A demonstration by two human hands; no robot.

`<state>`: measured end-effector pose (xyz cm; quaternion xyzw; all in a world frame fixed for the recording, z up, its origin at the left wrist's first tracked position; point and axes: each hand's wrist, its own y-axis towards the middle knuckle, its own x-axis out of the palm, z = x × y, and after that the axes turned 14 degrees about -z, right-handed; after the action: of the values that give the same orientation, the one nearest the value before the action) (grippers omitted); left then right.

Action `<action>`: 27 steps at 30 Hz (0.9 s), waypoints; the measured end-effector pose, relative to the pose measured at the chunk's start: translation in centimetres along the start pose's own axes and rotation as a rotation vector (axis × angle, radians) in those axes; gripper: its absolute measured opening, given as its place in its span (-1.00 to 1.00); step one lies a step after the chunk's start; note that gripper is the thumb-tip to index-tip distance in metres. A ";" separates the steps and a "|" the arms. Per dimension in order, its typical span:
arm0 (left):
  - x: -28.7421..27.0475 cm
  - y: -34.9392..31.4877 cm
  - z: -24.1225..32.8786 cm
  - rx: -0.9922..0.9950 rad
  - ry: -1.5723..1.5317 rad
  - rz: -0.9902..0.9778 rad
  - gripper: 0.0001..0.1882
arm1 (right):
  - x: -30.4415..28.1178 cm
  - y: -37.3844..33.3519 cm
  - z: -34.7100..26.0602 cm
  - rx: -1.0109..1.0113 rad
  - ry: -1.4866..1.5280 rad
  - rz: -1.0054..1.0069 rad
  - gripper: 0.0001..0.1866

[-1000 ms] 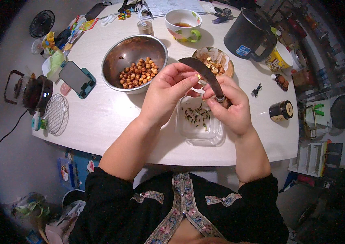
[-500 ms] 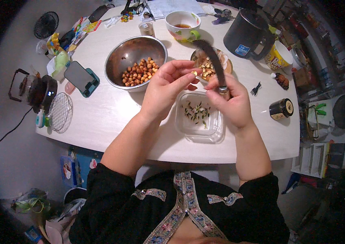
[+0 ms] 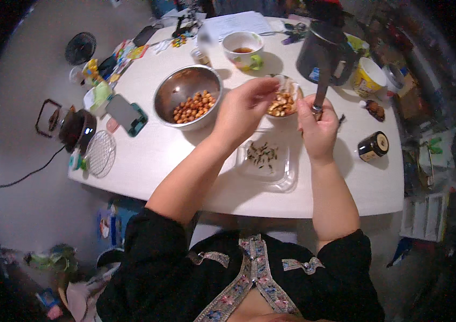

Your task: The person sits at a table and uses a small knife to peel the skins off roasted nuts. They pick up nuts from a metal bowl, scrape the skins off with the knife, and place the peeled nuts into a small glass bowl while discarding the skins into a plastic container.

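Note:
My left hand (image 3: 246, 107) reaches over a small glass bowl (image 3: 290, 86) of peeled nut pieces, its fingertips pinched together at the bowl's rim; what they hold is too small to tell. My right hand (image 3: 318, 129) grips the handle of a dark knife (image 3: 322, 88) that points up and away. In front of both hands sits a clear plastic tray (image 3: 271, 177) with dark scraps in it. A steel bowl (image 3: 182, 86) of brown nuts stands to the left.
On the white table (image 3: 147, 155) are a phone in a teal case (image 3: 127, 114), a round wire rack (image 3: 100, 153), a cup with brown liquid (image 3: 243, 48), a black pot (image 3: 322, 53), a yellow cup (image 3: 370, 78) and a small dark jar (image 3: 374, 146).
My left hand moved away from the right hand and out over the small glass bowl. The knife swung from lying across the hands to pointing upward.

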<state>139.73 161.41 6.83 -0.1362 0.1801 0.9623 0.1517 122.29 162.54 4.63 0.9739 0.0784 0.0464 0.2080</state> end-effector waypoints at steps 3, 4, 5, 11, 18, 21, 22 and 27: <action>0.0 1.7 1.1 0.125 0.598 -0.079 -0.71 | 0.0 0.0 0.7 -0.024 -0.057 -0.011 -0.85; -0.5 1.7 1.9 0.071 0.544 -0.064 -0.72 | -0.2 -0.1 1.0 -0.046 -0.098 -0.021 -0.84; -1.3 1.5 2.8 0.017 0.490 -0.049 -0.73 | -0.1 -0.1 1.0 -0.031 -0.110 -0.019 -0.84; -5.5 -4.2 3.4 -0.084 0.517 0.048 -0.79 | -0.1 0.0 1.4 -0.001 -0.102 -0.014 -0.83; -3.2 -8.3 0.3 0.040 1.078 -0.106 -0.74 | 0.9 -0.3 1.3 -0.041 -0.103 -0.089 -0.87; -2.8 -8.5 -0.5 -0.044 1.068 -0.095 -0.68 | 0.6 -0.3 1.6 -0.035 -0.152 -0.103 -0.86; -2.8 -8.7 -1.1 -0.058 1.072 -0.105 -0.67 | 0.6 -0.3 1.6 -0.030 -0.165 -0.107 -0.86; -2.4 -8.5 -2.8 -0.237 1.116 -0.214 -0.69 | 0.9 -0.4 1.5 -0.074 -0.191 -0.140 -0.84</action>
<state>145.41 167.28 2.52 -0.6564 0.1091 0.7377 0.1140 123.33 162.45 3.11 0.9577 0.1241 -0.0583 0.2531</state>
